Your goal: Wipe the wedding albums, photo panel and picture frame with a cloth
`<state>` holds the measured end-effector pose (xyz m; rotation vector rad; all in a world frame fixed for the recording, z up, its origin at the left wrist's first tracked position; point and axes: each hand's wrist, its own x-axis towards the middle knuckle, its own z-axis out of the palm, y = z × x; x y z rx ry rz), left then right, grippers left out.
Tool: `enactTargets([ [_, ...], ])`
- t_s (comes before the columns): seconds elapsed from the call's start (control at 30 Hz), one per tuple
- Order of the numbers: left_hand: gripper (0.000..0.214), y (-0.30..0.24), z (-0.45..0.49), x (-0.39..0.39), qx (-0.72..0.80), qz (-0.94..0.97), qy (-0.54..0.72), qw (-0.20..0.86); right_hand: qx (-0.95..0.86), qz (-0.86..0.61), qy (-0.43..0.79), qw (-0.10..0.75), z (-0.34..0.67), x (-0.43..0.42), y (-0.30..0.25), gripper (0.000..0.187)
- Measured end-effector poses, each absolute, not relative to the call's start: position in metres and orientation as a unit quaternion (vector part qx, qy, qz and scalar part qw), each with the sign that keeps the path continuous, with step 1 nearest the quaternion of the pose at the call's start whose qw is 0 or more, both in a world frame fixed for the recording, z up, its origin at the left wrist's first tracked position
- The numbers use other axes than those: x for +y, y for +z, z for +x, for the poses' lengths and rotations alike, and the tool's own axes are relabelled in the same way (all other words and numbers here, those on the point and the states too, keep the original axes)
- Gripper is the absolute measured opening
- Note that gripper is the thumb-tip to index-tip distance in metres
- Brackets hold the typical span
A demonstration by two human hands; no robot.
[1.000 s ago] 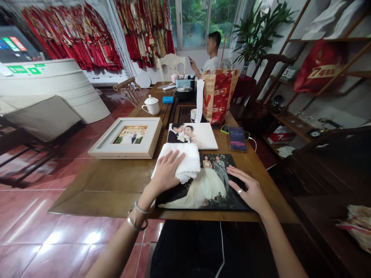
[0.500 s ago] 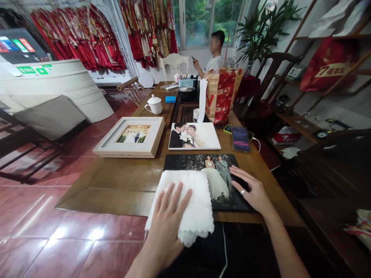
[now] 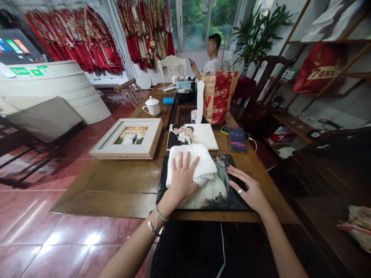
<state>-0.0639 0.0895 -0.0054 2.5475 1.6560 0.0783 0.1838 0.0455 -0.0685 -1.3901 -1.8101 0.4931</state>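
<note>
My left hand (image 3: 183,175) lies flat with fingers spread on a white cloth (image 3: 203,158). Under the cloth is a dark photo panel (image 3: 199,200) of a couple in wedding clothes, its upper left part covered. At the panel's right side rests my right hand (image 3: 251,189), open, fingertips touching its surface and a ring on one finger. Just beyond the panel lies a white-edged photo panel (image 3: 207,137) of another couple; the cloth's far edge overlaps its near edge in view. To the left, a pale wooden frame (image 3: 153,141) with a small photo lies face up.
Two phones (image 3: 237,139) with a white cable lie at the table's right. Farther back stand a paper bag (image 3: 218,98), a lidded white cup (image 3: 152,106), a blue box (image 3: 168,100) and a black pot (image 3: 184,94). A seated person (image 3: 213,54) holds a phone at the far end.
My left hand has slid the cloth forward from the panel's near left edge to its far edge. The right hand stays at the panel's right side. The view has shifted slightly.
</note>
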Motion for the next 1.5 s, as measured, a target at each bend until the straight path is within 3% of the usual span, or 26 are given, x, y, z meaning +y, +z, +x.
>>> enactTargets([
  [0.4, 0.084, -0.014, -0.078, -0.029, 0.477, 0.867, 0.065, 0.13, -0.722, -0.543, 0.179, 0.389, 0.184, 0.045, -0.067, 0.033],
  [0.63, 0.073, -0.01, -0.063, 0.039, 0.51, 0.852, 0.069, 0.096, -0.718, -0.545, 0.187, 0.391, 0.184, 0.045, -0.068, 0.033],
  [0.83, 0.078, -0.007, -0.03, 0.09, 0.561, 0.824, 0.059, 0.059, -0.718, -0.543, 0.184, 0.394, 0.185, 0.046, -0.07, 0.033],
  [1.03, 0.086, -0.016, -0.022, 0.034, 0.539, 0.836, 0.081, 0.061, -0.719, -0.534, 0.193, 0.401, 0.186, 0.046, -0.07, 0.035],
  [1.23, 0.1, -0.026, -0.041, -0.032, 0.461, 0.876, 0.058, 0.128, -0.721, -0.53, 0.204, 0.397, 0.184, 0.045, -0.064, 0.039],
  [1.5, 0.094, -0.014, -0.012, -0.016, 0.506, 0.851, 0.048, 0.135, -0.706, -0.525, 0.235, 0.414, 0.191, 0.047, -0.073, 0.039],
])
